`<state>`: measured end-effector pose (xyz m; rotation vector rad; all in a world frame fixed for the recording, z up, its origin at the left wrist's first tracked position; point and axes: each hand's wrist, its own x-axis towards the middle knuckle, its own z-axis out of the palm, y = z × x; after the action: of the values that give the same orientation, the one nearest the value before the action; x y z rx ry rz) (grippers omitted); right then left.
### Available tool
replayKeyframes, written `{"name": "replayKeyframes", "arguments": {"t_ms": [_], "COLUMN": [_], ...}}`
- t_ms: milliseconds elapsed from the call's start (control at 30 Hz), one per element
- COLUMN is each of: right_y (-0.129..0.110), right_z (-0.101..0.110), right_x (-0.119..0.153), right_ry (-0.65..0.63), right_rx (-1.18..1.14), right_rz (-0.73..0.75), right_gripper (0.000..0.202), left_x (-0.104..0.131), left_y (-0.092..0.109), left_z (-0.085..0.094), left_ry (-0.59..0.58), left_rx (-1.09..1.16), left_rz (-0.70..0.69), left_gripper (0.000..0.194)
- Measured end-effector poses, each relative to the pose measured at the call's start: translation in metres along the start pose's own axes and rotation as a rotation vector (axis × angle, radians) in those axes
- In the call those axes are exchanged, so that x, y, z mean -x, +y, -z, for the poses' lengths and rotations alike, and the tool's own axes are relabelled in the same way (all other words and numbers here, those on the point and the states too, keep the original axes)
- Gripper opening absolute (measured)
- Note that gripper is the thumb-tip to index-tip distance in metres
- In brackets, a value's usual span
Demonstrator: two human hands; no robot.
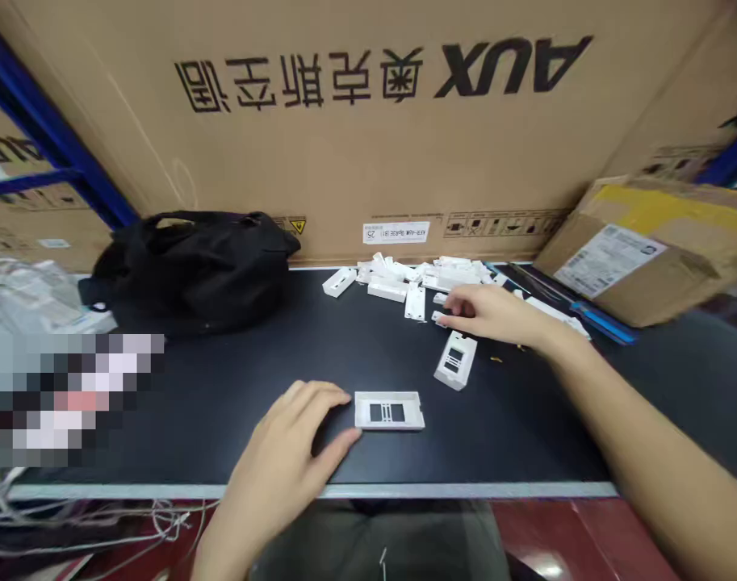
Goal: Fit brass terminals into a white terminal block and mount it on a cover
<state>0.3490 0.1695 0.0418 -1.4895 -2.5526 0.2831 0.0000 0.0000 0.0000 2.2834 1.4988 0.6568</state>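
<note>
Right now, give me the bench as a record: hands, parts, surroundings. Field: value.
left_hand: left hand at the left end of the nearer white case, thumb and finger at its corners; firmness of grip unclear
right_hand: right hand, fingertips at a small white piece; grip unclear
second_case: farther white case, between the nearer case and the right hand
parts_pile: loose white parts, heaped toward the back
surface: black tabletop
back_left: black bag
back_right: taped cardboard box
backdrop: large AUX carton, lettering upside down

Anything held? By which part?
Left hand: fingers at the left end of the front white case. Right hand: fingers at a small white piece. Whether either is gripped can't be told.
</note>
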Motion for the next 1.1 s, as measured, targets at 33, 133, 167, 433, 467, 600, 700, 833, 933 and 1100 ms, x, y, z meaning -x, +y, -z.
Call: {"name": "replayKeyframes", "arguments": {"t_ms": [33, 133, 167, 433, 467, 600, 700, 833, 933, 1100], "right_y": [-0.001, -0.004, -0.004, -0.005, -0.006, -0.008, -0.008, -0.011, -0.019, -0.04], "right_z": [-0.002, -0.005, -0.006, -0.007, -0.007, -0.003, -0.002, -0.006, -0.007, -0.002], "right_x": [-0.001, -0.003, -0.003, 0.0, 0.001, 0.002, 0.002, 0.002, -0.003, -0.031], "right_ry": [-0.001, 0.003, 0.006, 0.058, 0.072, 0.147, 0.195, 0.19, 0.181, 0.151], "right_rx": [-0.001, -0.005, -0.006, -0.025, -0.028, -0.035, -0.031, -0.02, 0.001, 0.069], "right_rz": [0.0, 0.005, 0.009, 0.033, 0.035, 0.043, 0.041, 0.05, 0.056, 0.07], "right_gripper": [0.034, 0.028, 0.026, 0.028, 0.028, 0.025, 0.024, 0.022, 0.021, 0.029], "left_x": [-0.002, -0.006, -0.007, -0.006, -0.006, -0.003, -0.002, -0.002, -0.003, -0.004], "left_y": [0.0, 0.0, 0.0, 0.005, 0.005, 0.003, 0.003, 0.008, 0.01, 0.008], "left_z": [0.0, 0.001, 0.001, 0.004, 0.004, 0.002, 0.001, 0.003, 0.005, 0.004], "left_ry": [-0.022, -0.074, -0.093, -0.102, -0.104, -0.06, -0.027, -0.007, 0.005, 0.003], "left_rx": [0.004, 0.008, 0.008, 0.001, 0.003, 0.036, 0.054, 0.088, 0.098, 0.058], "left_rz": [-0.004, -0.02, -0.028, -0.105, -0.12, -0.099, 0.009, 0.256, 0.328, 0.367], "left_gripper": [0.026, 0.044, 0.047, 0.041, 0.034, 0.014, 0.015, 0.033, 0.041, 0.043]}}
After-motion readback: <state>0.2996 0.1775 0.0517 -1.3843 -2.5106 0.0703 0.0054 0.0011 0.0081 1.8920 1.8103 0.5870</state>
